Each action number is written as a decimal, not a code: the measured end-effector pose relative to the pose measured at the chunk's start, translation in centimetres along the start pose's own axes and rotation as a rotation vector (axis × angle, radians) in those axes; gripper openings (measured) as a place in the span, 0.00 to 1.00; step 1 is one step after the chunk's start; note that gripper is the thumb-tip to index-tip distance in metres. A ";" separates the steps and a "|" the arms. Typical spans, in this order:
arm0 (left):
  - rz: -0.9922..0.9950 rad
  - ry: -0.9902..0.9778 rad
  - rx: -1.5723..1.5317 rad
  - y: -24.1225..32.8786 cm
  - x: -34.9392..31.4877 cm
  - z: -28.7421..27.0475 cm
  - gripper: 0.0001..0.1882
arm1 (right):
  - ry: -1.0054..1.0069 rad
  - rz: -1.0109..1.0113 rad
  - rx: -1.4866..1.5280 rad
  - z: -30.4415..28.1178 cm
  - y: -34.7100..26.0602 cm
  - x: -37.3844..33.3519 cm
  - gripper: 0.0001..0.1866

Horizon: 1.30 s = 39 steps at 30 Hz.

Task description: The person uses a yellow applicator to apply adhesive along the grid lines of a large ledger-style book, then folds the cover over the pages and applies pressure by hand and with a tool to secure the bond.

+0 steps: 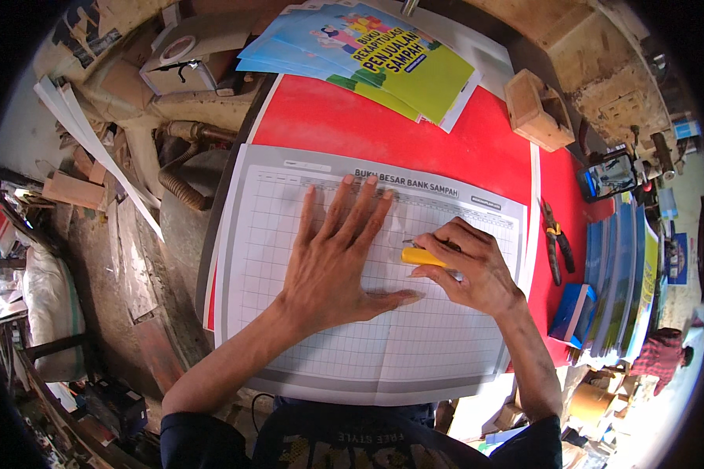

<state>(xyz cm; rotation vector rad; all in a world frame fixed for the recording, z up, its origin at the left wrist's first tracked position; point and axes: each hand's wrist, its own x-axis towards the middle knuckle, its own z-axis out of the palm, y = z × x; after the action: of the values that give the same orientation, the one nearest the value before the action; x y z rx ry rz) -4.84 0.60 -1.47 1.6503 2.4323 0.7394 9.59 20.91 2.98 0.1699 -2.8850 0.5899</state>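
A wide printed sheet with table grids and a middle fold lies spread out in front of me, grey along its edges. My left hand rests flat on its left half, fingers spread and pointing away from me. On the other side of the fold, my right hand grips a small yellow hand tool with a metal part at its far end. That tool sits low over the sheet near the fold. My fingers cover part of it, so its exact kind does not show.
Colourful booklet covers overlap at the far side of the red tabletop. A wooden block with a cutout stands far right. Pliers, a small blue box and stacked booklets line the right. A tape roll is far left.
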 end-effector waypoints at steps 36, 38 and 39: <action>-0.185 -0.047 -0.092 4.2 -9.1 -0.4 0.60 | -0.026 0.216 0.173 1.0 -7.8 -5.1 0.21; -0.195 -0.041 -0.108 4.3 -9.0 -0.3 0.60 | -0.037 0.205 0.161 1.0 -7.7 -5.1 0.22; -0.191 -0.038 -0.120 4.3 -9.0 -0.2 0.60 | -0.037 0.202 0.147 1.0 -7.8 -5.0 0.22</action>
<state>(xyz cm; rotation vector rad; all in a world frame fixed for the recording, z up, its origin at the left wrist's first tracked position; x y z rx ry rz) 2.35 -6.29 -0.87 1.3540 2.4238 0.7995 15.49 13.75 3.92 -0.0931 -2.9147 0.8431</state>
